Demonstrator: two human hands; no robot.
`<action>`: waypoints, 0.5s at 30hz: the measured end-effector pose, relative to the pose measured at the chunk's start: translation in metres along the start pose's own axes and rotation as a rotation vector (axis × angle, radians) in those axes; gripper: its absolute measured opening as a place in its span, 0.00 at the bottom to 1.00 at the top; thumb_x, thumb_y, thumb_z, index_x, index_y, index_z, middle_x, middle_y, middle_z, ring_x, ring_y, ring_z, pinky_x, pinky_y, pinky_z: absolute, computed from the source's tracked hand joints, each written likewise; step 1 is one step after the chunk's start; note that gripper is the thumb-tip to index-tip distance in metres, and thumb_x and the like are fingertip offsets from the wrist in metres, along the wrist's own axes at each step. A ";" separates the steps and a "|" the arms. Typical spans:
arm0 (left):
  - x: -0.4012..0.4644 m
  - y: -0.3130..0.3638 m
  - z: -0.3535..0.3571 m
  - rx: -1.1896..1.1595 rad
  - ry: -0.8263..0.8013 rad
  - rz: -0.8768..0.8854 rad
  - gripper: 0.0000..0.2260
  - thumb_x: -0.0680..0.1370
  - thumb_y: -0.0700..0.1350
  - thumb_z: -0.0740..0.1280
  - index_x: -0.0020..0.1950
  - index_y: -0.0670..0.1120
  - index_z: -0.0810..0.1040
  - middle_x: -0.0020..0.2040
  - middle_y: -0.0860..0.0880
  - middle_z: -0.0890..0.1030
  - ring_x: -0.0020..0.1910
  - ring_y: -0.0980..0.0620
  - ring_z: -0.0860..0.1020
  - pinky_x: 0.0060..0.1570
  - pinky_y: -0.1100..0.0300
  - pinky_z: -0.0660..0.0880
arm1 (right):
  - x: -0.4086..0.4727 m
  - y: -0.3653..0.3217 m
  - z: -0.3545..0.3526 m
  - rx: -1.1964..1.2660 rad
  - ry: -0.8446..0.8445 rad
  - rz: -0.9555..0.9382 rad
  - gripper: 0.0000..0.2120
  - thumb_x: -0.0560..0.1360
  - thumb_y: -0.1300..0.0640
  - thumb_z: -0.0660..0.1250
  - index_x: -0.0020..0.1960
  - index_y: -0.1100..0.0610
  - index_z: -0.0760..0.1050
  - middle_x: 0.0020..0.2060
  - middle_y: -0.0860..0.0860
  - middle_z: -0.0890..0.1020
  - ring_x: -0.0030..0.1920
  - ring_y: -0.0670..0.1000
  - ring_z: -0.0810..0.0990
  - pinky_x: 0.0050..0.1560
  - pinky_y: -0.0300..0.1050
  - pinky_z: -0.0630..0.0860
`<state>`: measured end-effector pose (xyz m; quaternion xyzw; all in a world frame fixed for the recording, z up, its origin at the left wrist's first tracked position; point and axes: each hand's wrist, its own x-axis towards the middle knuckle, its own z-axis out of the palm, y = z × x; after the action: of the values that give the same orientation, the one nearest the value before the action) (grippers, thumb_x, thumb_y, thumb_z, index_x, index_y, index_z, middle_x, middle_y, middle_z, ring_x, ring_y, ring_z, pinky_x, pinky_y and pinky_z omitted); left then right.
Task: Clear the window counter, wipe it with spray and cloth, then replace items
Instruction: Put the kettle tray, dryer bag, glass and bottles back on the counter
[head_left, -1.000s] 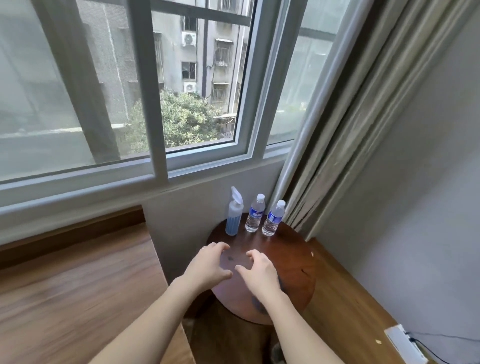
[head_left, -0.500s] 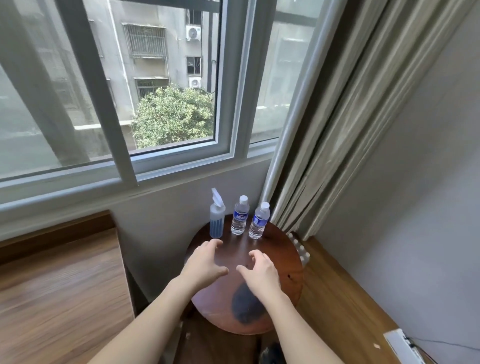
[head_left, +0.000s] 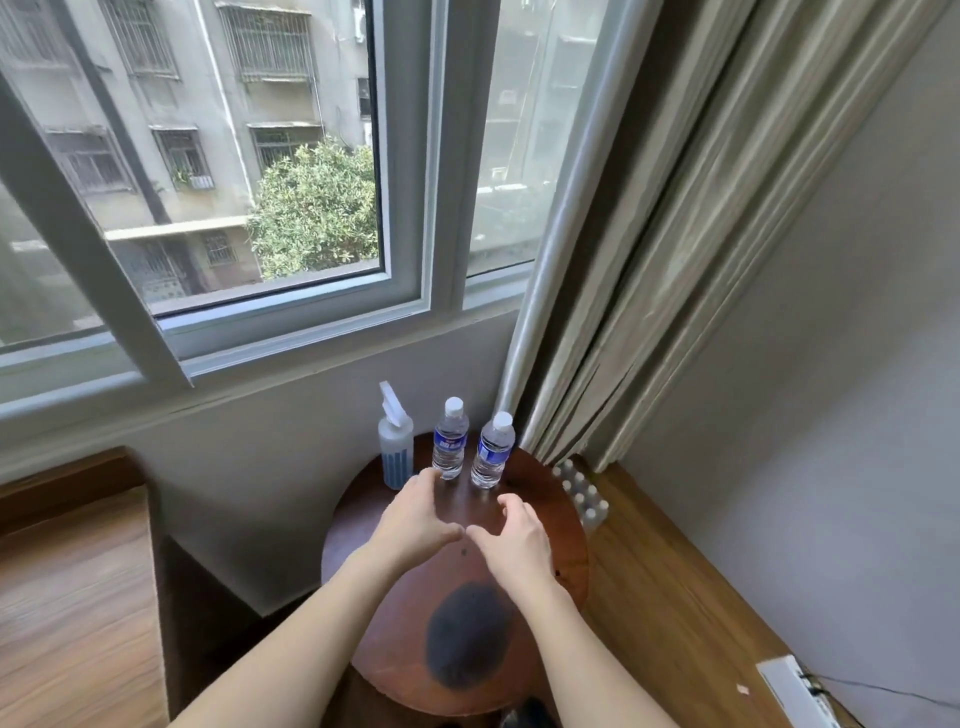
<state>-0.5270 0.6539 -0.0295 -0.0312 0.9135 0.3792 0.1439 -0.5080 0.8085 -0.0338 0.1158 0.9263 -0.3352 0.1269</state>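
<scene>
In the head view, a round dark wooden table stands in the corner under the window, and both bare forearms reach out over it. The left hand and the right hand hover side by side above the tabletop, palms down, fingers spread and loosely bent, gripping nothing; their thumbs nearly meet in the middle. At the far edge of the table, against the wall, three things stand upright in a row: a spray bottle with blue liquid and a white trigger head on the left, a water bottle with a blue label in the middle, and a second water bottle just to its right. The left hand's fingertips lie just short of the spray bottle's base and the middle bottle; the right hand's fingers are near the second water bottle but apart from it. A dark cloth lies on the near part of the table, between the two forearms and behind the hands. A pale curtain hangs at the right.
</scene>
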 end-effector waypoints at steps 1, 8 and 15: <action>0.011 0.004 0.003 -0.022 0.010 -0.020 0.40 0.69 0.49 0.75 0.76 0.48 0.60 0.74 0.50 0.67 0.71 0.52 0.67 0.65 0.59 0.67 | 0.011 0.002 -0.002 0.008 -0.001 0.002 0.31 0.75 0.44 0.71 0.74 0.52 0.67 0.69 0.50 0.73 0.70 0.53 0.70 0.69 0.47 0.69; 0.084 0.024 0.025 -0.183 0.117 -0.127 0.32 0.66 0.46 0.73 0.67 0.51 0.65 0.61 0.57 0.71 0.61 0.54 0.73 0.52 0.60 0.71 | 0.095 0.020 -0.017 0.029 -0.036 0.021 0.37 0.74 0.47 0.74 0.76 0.55 0.62 0.70 0.54 0.71 0.71 0.55 0.69 0.69 0.46 0.64; 0.148 0.015 0.038 -0.229 0.222 -0.178 0.20 0.67 0.47 0.68 0.57 0.53 0.68 0.55 0.52 0.75 0.53 0.51 0.77 0.54 0.47 0.76 | 0.158 0.027 -0.018 0.032 -0.073 0.010 0.41 0.72 0.47 0.75 0.77 0.56 0.59 0.72 0.54 0.69 0.72 0.55 0.67 0.70 0.45 0.64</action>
<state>-0.6620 0.6985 -0.0871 -0.1698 0.8682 0.4609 0.0709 -0.6515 0.8608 -0.0863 0.1102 0.9150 -0.3533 0.1606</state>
